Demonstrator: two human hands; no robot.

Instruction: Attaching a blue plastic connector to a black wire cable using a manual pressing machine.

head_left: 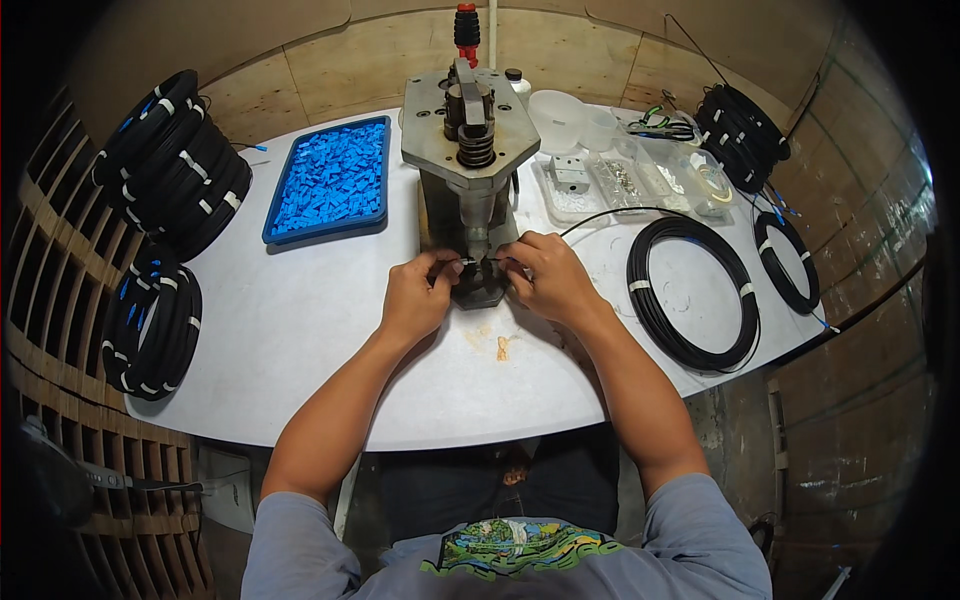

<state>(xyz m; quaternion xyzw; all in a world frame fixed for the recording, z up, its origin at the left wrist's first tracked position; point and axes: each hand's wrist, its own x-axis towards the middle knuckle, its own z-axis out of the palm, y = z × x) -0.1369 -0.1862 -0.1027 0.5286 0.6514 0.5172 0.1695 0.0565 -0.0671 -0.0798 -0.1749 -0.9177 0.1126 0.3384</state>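
A grey metal bench press [470, 150] stands in front of me, with a coiled spring and a plunger reaching down to its base. Both hands meet at the foot of the plunger. My right hand [548, 275] pinches a thin black cable [625, 209] close to its end, which points into the press. That cable arcs back to a black cable coil [640, 300] on the right. Opposite it, at the left of the plunger, my left hand [418, 292] is closed in a pinch on something small; its fingers hide most of it.
A blue tray [270, 238] of small blue connectors lies left of the press. Stacked black coils [175, 160] and more coils [150, 325] line the left edge. Clear plastic boxes [640, 180], a white tub [556, 120] and further coils [740, 135] stand at the right.
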